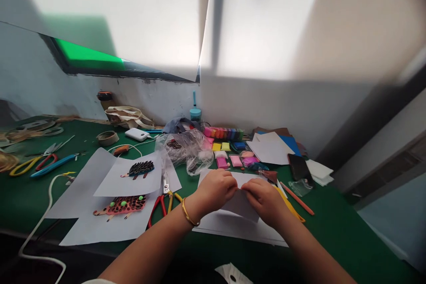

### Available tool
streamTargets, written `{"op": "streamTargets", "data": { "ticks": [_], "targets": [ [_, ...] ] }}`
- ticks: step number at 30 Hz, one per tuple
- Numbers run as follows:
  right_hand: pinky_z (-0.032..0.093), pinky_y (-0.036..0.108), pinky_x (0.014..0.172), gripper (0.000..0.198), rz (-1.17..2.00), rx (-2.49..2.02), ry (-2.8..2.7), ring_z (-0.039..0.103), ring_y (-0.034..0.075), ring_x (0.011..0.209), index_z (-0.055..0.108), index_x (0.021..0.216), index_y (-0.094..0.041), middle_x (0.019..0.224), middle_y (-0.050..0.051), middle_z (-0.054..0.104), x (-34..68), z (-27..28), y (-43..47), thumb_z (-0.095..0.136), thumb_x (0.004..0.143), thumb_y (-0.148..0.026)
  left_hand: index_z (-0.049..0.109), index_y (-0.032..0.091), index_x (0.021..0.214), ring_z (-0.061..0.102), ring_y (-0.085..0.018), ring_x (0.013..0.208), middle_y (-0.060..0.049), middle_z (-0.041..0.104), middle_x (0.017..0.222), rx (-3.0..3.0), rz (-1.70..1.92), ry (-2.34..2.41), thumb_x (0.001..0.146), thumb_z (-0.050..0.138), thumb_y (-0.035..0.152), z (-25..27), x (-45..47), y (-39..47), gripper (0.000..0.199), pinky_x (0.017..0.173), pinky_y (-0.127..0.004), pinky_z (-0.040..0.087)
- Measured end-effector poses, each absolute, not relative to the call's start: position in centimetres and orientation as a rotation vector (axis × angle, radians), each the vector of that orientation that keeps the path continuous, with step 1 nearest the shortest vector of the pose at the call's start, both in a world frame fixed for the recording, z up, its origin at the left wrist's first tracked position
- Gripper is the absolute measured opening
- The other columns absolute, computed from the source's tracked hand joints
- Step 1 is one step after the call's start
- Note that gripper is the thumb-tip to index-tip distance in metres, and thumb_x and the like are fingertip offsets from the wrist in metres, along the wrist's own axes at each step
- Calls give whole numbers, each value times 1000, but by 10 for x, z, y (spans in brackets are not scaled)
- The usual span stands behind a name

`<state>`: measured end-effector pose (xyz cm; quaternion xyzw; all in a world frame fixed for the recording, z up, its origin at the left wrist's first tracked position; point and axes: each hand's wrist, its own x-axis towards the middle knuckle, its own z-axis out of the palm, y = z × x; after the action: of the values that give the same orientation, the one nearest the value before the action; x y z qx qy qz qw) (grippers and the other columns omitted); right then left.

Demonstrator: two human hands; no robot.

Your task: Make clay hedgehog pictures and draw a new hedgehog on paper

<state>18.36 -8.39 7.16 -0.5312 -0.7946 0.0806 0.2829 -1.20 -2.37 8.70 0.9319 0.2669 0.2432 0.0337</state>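
Left hand (217, 190): you pinch the paper (242, 206) with your fingers.
Right hand (265, 200): you pinch it too, just beside.
Paper: under your hands, over white sheets (226, 226) on the green table (336, 230).

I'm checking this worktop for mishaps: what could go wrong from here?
The thin white paper sheet could crease or tear, since the left hand and right hand pinch its upper edge close together. The left forearm passes near a red-handled metal tool and might knock it. The white flexible cable hangs over the front edge of the green table, so it could get snagged.
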Motion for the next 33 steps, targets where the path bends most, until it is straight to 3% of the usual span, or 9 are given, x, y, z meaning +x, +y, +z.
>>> {"op": "streamTargets", "data": {
  "ticks": [10, 12, 15, 18, 20, 26, 31, 33],
  "targets": [
    [47, 31, 71, 22, 363, -1485, -1847, 61, 20, 83, 67, 85, -22, 88, 5, 67, 201, 72, -90, 46, 91, -29, 67, 18, 83, 57, -17, 83, -4, 64, 85, 2524, 979, 980, 89, 53, 21, 99, -47, -4, 16, 76, -29, 45],
    [47, 31, 71, 22, 405, -1471, -1818, 61, 20, 83, 67, 86, -22, 88, 5, 67, 197, 72, -90, 46, 91, -30, 67, 19, 94, 59, -17, 87, -5, 65, 93, 2335, 1033, 970, 90, 55, 30, 98, -45, -5, 17, 78, -30, 47],
    [47, 31, 73, 22, 420, -1408, -1854, 60, 20, 83, 66, 85, -22, 88, 5, 67, 188, 74, -90, 47, 91, -30, 64, 20, 113, 62, -18, 90, -7, 66, 104, 2086, 945, 862, 80, 69, 39, 92, -34, -12, 38, 76, -28, 50],
    [46, 30, 72, 21, 410, -1394, -1883, 60, 19, 81, 66, 84, -21, 86, 5, 67, 183, 73, -89, 47, 90, -29, 72, 18, 86, 62, -17, 81, -3, 68, 87, 2090, 880, 895, 83, 66, 32, 85, -25, -16, 15, 73, -26, 47],
    [45, 29, 69, 21, 433, -1417, -1863, 60, 19, 79, 66, 81, -21, 83, 4, 67, 188, 70, -88, 48, 89, -28, 72, 19, 78, 61, -16, 79, -2, 68, 82, 2142, 921, 937, 84, 63, 29, 84, -26, -14, 15, 72, -26, 45],
    [45, 31, 65, 22, 439, -1562, -1718, 59, 20, 72, 65, 77, -21, 75, 3, 65, 213, 60, -86, 49, 87, -31, 72, 19, 78, 61, -17, 78, -2, 68, 81, 2125, 980, 1072, 82, 64, 31, 89, -44, 5, 15, 70, -27, 45],
    [48, 29, 66, 32, 438, -1501, -1728, 62, 23, 94, 66, 109, -23, 105, 8, 68, 202, 64, -89, 49, 89, -41, 73, 20, 79, 61, -17, 80, -2, 68, 83, 2208, 860, 1018, 81, 64, 28, 96, -39, -4, 13, 68, -26, 45],
    [48, 28, 63, 31, 553, -1501, -1858, 62, 21, 88, 66, 111, -25, 100, 5, 69, 193, 67, -90, 51, 89, -42, 73, 20, 79, 60, -16, 79, -2, 68, 83, 2238, 807, 933, 82, 63, 27, 99, -33, -10, 13, 67, -25, 45]
  ]
}}
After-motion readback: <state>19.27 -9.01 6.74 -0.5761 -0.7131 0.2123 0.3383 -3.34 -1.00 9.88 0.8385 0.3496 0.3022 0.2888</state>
